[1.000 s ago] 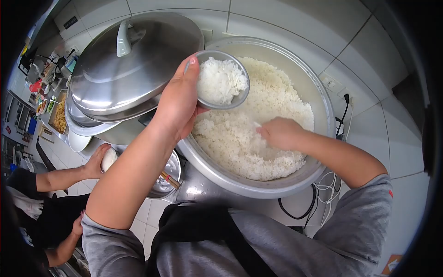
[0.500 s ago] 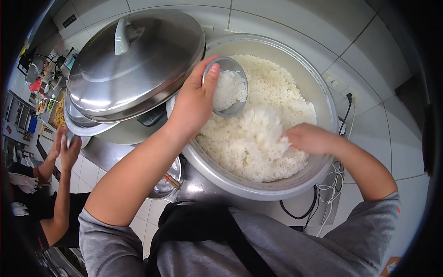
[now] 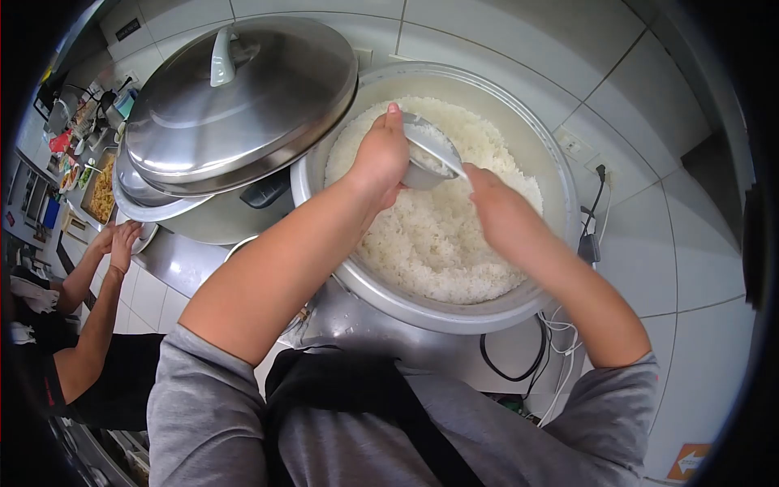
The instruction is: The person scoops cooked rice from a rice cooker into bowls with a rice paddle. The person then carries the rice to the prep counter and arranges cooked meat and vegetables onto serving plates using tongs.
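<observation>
My left hand [image 3: 381, 158] is wrapped round a small grey bowl [image 3: 426, 175] and tips it to one side above the pot. White rice lies in the bowl. In my right hand [image 3: 497, 199] is a white rice paddle [image 3: 439, 152], its blade laid across the bowl's opening. Below both hands, a big round rice pot [image 3: 389, 296] holds a deep bed of cooked rice [image 3: 454, 243], with a hollow dug in its middle.
A large steel lid [image 3: 243, 105] leans over a second pot [image 3: 231, 227] at the left. Cables [image 3: 519, 377] hang by the steel counter [image 3: 357, 321] at right. Another person's hands [image 3: 118, 239] are at far left, near a tray of yellowish food [image 3: 101, 195].
My right hand has risen from the rice to the bowl, bringing the paddle against it. The bowl has tilted and moved slightly right. The other person's hands have lowered slightly.
</observation>
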Tool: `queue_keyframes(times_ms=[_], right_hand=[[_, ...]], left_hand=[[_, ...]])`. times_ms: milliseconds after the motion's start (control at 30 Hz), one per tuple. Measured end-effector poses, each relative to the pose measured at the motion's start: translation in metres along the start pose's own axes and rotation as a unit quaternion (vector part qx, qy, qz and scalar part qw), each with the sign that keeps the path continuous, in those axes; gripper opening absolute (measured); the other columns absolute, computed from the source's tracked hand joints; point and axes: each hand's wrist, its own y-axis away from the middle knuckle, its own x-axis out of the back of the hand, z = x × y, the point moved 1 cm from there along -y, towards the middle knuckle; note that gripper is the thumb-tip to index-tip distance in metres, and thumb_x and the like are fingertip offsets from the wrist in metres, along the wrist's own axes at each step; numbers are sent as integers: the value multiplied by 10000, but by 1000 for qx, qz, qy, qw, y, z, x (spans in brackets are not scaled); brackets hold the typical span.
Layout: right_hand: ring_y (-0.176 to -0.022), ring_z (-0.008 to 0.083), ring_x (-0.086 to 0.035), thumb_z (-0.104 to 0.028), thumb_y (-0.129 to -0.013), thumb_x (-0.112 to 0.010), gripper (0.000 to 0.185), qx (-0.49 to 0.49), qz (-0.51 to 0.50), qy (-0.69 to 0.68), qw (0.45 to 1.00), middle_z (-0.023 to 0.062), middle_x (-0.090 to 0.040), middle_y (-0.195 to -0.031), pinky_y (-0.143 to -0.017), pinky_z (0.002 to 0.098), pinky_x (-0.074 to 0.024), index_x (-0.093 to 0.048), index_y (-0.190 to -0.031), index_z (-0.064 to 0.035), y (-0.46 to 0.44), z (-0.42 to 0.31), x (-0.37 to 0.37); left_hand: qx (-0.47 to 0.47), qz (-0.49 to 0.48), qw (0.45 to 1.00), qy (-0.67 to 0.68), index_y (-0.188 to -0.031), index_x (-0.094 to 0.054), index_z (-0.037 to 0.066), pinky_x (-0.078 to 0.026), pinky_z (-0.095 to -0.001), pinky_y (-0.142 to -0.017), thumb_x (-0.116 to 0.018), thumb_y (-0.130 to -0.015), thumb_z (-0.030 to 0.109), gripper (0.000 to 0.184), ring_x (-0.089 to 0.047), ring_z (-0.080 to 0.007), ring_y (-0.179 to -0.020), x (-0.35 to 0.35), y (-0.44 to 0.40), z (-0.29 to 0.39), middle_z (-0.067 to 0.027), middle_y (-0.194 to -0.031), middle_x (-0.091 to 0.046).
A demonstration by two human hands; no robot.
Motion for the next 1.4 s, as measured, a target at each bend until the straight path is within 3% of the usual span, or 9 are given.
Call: queue_keyframes(times_ms=[200,267,400,700,833,967,1167,1233,1400], right_hand=[[-956,364,-622,-134,-978,-417,301,-157,-85,-68,982,220,-638,-1065,-816,449,-506,-569,-1196,7,-19,65,52],[-931,344,-647,-225,-1003,-397,328,-97,-239,174,950,193,-667,-1017,-805,454,-509,-647,-1057,-20,-32,110,-8],[-889,317,-665,-385,-1012,-400,442,-125,-261,147,946,136,-678,-944,-772,428,-523,-690,-1017,-52,-35,26,-29],[-902,361,-659,-392,-1004,-387,481,-86,-345,67,932,173,-690,-959,-801,455,-515,-706,-947,-36,-5,-15,-14],[-899,373,-656,-318,-980,-400,424,-71,-358,31,931,195,-683,-972,-815,453,-510,-696,-951,-15,-5,9,-11],[-867,341,-644,-248,-884,-506,298,-49,-341,-47,938,209,-672,-919,-797,436,-482,-664,-902,5,-11,30,27],[-841,368,-640,-121,-877,-489,268,-112,-48,11,993,245,-640,-913,-782,454,-503,-599,-1022,75,-24,6,97],[-862,348,-628,-46,-869,-489,379,-72,81,99,989,238,-604,-993,-768,418,-527,-483,-1215,106,-20,-7,65],[-860,329,-615,-9,-888,-468,462,37,102,134,985,212,-571,-978,-756,401,-539,-406,-1337,78,2,-18,7]], left_hand=[[-37,-13,999,-31,-1439,-332,73,-542,-412,-843,-308,-1053,420,520,-600,-241,-1094,28,12,19,-137,-1309,-530],[-67,-50,996,-23,-1464,-295,79,-540,-383,-836,-324,-1052,421,536,-601,-228,-1085,35,23,28,-146,-1311,-523],[-68,-28,997,-32,-1459,-304,82,-534,-388,-853,-320,-1055,420,527,-594,-221,-1106,39,39,35,-138,-1303,-531],[-267,-43,962,-49,-1432,-376,116,-516,-335,-906,-315,-1058,421,487,-565,-179,-1169,44,43,54,-95,-1271,-561],[-363,11,910,-199,-1393,-434,97,-411,-329,-998,-348,-1061,376,443,-522,-220,-1176,50,30,50,-149,-1260,-545],[-374,33,886,-272,-1372,-456,92,-366,-371,-1027,-376,-1055,350,417,-505,-314,-1162,55,16,31,-244,-1214,-527],[-339,33,900,-274,-1390,-421,64,-424,-413,-980,-334,-1056,388,474,-512,-316,-1171,26,3,7,-228,-1215,-528],[-73,-36,997,-2,-1384,-415,55,-505,-382,-918,-269,-1060,442,526,-582,-210,-1128,-1,8,7,-131,-1294,-546],[-51,-47,996,49,-1364,-408,46,-549,-432,-839,-244,-1050,478,559,-611,-225,-1093,1,11,3,-117,-1261,-572]])
